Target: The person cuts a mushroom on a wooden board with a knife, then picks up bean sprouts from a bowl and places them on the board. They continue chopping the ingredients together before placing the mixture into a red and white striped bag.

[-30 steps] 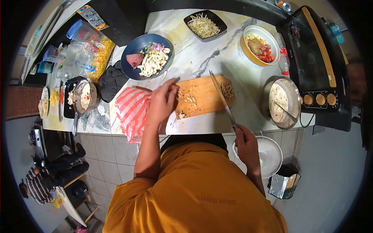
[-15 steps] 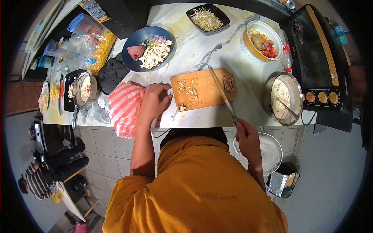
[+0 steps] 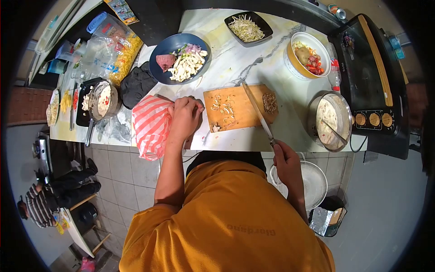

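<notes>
My right hand (image 3: 287, 162) grips the handle of a long kitchen knife (image 3: 258, 109), its blade lying slantwise over the wooden cutting board (image 3: 242, 119). On the board, thin pale-brown sliced strips (image 3: 223, 108) are scattered at the left, and a chopped brown heap (image 3: 270, 103) sits right of the blade. My left hand (image 3: 185, 115) is on the counter just left of the board, fingers curled together; a small dark bit shows by the fingertips, but what they hold is hidden. A red-and-white striped plastic bag (image 3: 152, 124) touches this hand's left side.
Behind the board stand a dark blue plate (image 3: 156, 50) of chopped food, a black bowl (image 3: 268, 31) of bean sprouts and a white-yellow bowl (image 3: 293, 61) of vegetables. At right are a batter pot (image 3: 348, 119) and an oven (image 3: 371, 77). A person (image 3: 38, 204) is at far left.
My left hand's fingers have drawn closer together beside the board. The right hand keeps the knife in nearly the same place. The whole view has shifted slightly.
</notes>
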The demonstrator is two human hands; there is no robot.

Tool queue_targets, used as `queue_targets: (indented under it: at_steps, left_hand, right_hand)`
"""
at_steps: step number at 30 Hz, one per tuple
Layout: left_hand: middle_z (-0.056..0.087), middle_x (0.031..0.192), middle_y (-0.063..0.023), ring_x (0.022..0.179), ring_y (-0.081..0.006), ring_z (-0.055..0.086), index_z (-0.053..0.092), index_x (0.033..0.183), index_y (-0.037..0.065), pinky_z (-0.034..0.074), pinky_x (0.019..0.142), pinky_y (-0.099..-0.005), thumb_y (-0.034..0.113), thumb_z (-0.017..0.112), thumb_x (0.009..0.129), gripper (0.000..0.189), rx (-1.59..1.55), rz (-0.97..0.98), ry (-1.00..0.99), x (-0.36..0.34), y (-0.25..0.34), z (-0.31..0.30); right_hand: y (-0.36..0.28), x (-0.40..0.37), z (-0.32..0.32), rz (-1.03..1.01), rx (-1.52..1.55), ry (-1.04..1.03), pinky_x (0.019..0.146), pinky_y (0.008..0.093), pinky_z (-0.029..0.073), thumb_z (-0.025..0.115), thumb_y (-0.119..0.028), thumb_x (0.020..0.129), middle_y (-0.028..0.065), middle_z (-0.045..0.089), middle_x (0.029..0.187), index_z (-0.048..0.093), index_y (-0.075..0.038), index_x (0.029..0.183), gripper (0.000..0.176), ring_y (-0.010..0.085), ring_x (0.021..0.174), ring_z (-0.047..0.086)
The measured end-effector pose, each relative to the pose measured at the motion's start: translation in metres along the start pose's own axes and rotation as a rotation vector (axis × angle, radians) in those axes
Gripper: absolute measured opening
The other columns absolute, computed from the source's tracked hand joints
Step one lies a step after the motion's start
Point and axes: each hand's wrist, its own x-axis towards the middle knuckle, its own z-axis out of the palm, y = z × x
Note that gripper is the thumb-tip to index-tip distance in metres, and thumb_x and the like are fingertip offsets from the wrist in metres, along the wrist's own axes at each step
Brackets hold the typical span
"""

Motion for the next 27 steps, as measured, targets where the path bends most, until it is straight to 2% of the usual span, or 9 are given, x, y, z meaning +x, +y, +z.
queue_targets:
  at_steps: [4,6,7,18,20,24,27]
  left_hand:
    - [0.066,0.096,-0.0068,0.102,-0.0269,0.059,0.068,0.093,0.008,0.035,0.088,-0.0416,0.016,0.071,0.089,0.009,-0.104,-0.010,0.100,0.015,0.013,-0.007]
    - [0.068,0.092,-0.0089,0.096,-0.0280,0.063,0.067,0.095,0.006,0.037,0.091,-0.0400,0.014,0.070,0.090,0.010,-0.333,0.108,0.004,0.021,0.018,-0.006]
    - [0.068,0.088,-0.0092,0.092,-0.0297,0.062,0.067,0.093,0.007,0.037,0.088,-0.0397,0.013,0.068,0.089,0.007,-0.347,0.138,-0.006,0.026,0.023,-0.002]
    - [0.068,0.089,-0.0066,0.094,-0.0267,0.062,0.066,0.094,0.009,0.036,0.086,-0.0400,0.012,0.068,0.086,0.008,-0.260,0.155,-0.081,0.035,0.034,0.001]
    - [0.069,0.089,-0.0051,0.089,-0.0222,0.063,0.068,0.098,0.009,0.036,0.090,-0.0388,0.014,0.070,0.087,0.013,-0.196,0.135,-0.129,0.036,0.032,-0.001]
    - [0.069,0.089,-0.0045,0.089,-0.0222,0.063,0.069,0.101,0.009,0.036,0.089,-0.0392,0.013,0.070,0.086,0.016,-0.160,0.174,-0.123,0.035,0.029,0.000]
    - [0.068,0.092,-0.0076,0.095,-0.0269,0.062,0.069,0.100,0.010,0.035,0.087,-0.0410,0.014,0.071,0.084,0.017,-0.227,0.144,-0.132,0.031,0.034,-0.002]
  right_hand:
    - [-0.002,-0.001,-0.003,-0.029,-0.008,0.013,0.054,0.0237,0.038,0.058,-0.025,0.103,-0.0028,0.053,0.065,0.067,0.000,0.123,0.033,0.0044,0.059,0.047]
    - [0.003,-0.001,-0.005,-0.037,0.009,0.031,0.054,0.0238,0.038,0.058,-0.025,0.103,-0.0019,0.054,0.065,0.067,0.000,0.123,0.033,0.0045,0.060,0.048]
    - [-0.001,-0.002,-0.007,-0.029,0.016,0.034,0.054,0.0239,0.038,0.058,-0.025,0.103,-0.0018,0.054,0.066,0.067,0.000,0.123,0.033,0.0045,0.060,0.048]
    - [0.007,-0.011,-0.007,0.003,0.015,0.056,0.053,0.0240,0.036,0.057,-0.023,0.103,-0.0036,0.052,0.064,0.067,0.000,0.123,0.032,0.0038,0.059,0.046]
    - [0.002,-0.011,-0.007,0.018,0.023,0.033,0.053,0.0240,0.036,0.057,-0.023,0.103,-0.0034,0.052,0.064,0.067,0.000,0.122,0.031,0.0036,0.059,0.046]
    - [0.004,-0.008,-0.007,-0.004,-0.003,0.028,0.052,0.0238,0.037,0.057,-0.022,0.103,-0.0038,0.052,0.063,0.067,0.000,0.122,0.031,0.0035,0.058,0.046]
    - [0.005,-0.007,-0.006,0.019,0.035,0.030,0.053,0.0236,0.037,0.057,-0.023,0.104,-0.0034,0.052,0.064,0.067,0.000,0.123,0.032,0.0035,0.058,0.046]
